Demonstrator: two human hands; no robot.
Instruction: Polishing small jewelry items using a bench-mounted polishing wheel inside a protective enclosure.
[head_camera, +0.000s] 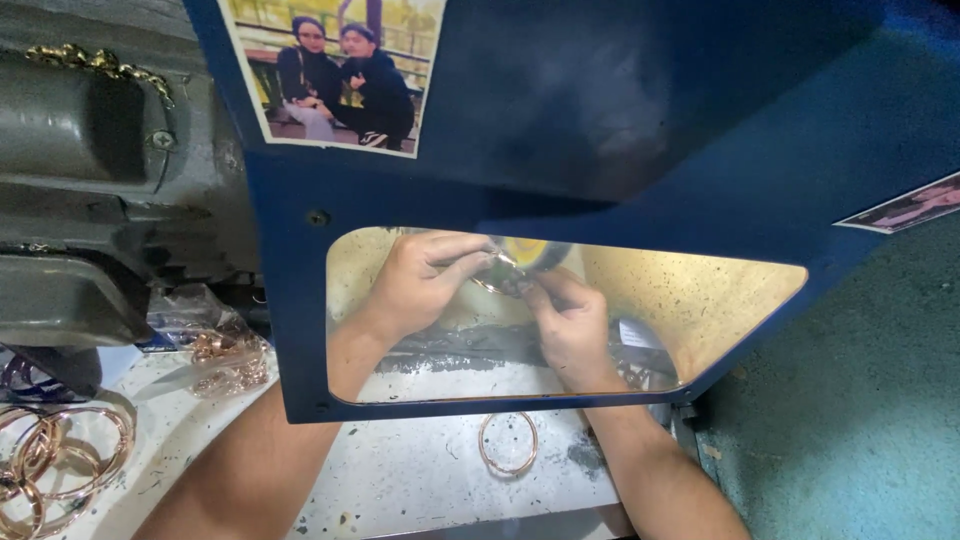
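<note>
Gold-coloured, one bangle (497, 277) is pinched in the closed fingers of both the left hand (415, 285) and right hand (572, 325) behind the blue guard (620, 130), while one more bangle (508, 444) lies on the table (400, 470).

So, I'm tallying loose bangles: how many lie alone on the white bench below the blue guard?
1: a bangle lies between the forearms. More are piled at far left and bagged; others may be hidden.

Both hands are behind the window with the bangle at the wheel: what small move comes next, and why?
Probably turn the bangle a little between the fingers. The left hand and right hand pinch it against the yellow polishing wheel behind the blue guard, so only one short arc meets the wheel.
</note>
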